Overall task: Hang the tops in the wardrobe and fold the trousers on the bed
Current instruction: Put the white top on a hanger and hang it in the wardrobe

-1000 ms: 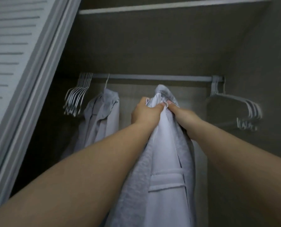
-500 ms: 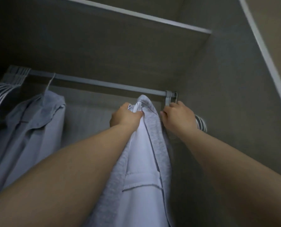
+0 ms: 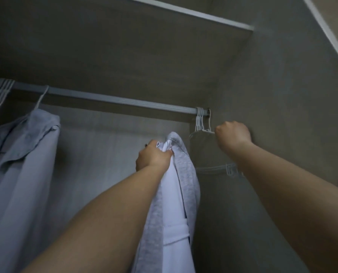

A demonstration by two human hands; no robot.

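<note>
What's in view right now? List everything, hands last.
rail: one, grey metal, across the wardrobe under the shelf
shelf: one, pale front edge, above the rail
empty hangers: a small bunch, white, right end of the rail; another bunch at the far left edge
hung shirt: one, grey-blue, on a hanger at left
robe: one, white and grey, held up at centre, not yet on a hanger
left hand: gripping the robe's collar
right hand: closed on a right-end hanger
</note>
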